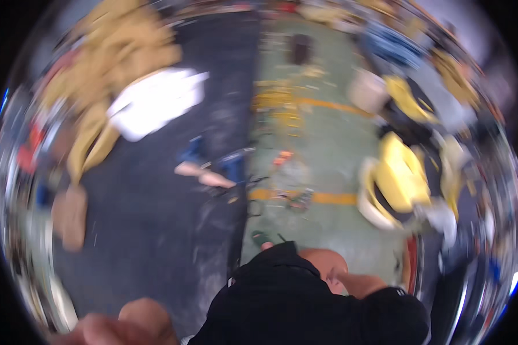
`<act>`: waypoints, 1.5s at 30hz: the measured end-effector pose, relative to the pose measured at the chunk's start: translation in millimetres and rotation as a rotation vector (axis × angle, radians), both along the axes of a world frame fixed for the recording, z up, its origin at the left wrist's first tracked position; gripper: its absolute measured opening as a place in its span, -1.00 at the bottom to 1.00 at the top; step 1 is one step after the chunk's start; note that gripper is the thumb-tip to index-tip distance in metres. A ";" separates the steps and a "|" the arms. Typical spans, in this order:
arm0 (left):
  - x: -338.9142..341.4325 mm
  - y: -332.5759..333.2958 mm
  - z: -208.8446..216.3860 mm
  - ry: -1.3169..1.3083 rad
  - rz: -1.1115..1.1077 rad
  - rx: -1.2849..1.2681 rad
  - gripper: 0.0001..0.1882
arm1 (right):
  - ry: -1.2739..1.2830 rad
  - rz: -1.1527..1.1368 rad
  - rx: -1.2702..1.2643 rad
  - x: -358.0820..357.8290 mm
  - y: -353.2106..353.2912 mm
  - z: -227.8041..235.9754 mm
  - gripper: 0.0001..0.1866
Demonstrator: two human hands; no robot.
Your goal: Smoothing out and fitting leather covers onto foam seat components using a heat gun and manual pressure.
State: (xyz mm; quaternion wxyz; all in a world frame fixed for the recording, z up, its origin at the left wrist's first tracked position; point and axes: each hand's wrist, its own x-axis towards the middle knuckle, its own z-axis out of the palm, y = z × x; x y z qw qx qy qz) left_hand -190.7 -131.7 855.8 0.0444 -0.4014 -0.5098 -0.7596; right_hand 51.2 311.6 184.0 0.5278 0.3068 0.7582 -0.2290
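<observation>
Motion blurs the whole head view. My left hand (pixel 109 329) is at the lower left edge, over the near end of a dark mat-like surface (pixel 149 230); its fingers are smeared, and I see nothing clear in it. My right hand (pixel 336 278) is by my bare leg (pixel 323 261), below the black clothing on my body (pixel 305 305); its fingers do not show clearly. Further off on the dark surface lie small pinkish pieces (pixel 204 174) with dark blue pieces (pixel 231 165) beside them. Both hands are well away from these.
A white sheet-like thing (pixel 158 103) and heaped tan material (pixel 118 52) lie at the far left. Yellow pieces (pixel 402 172) and a pale bucket-like container (pixel 367 91) stand at the right. Scraps (pixel 290 172) litter the green floor (pixel 328 144) with orange lines. A green slipper (pixel 261 238) shows.
</observation>
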 end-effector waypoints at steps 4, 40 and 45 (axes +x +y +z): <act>32.3 -108.4 -94.7 0.137 0.861 -0.416 -0.70 | 0.390 -0.013 -0.032 -100.4 -30.1 42.9 -0.88; 511.5 -269.7 -548.4 -1.640 1.575 -0.005 -0.69 | 1.233 1.289 -0.744 -252.6 -572.7 358.0 -0.78; 532.4 -318.4 -577.6 -1.874 1.272 -0.364 -0.77 | 0.938 1.331 -0.389 -197.7 -446.3 308.8 -0.72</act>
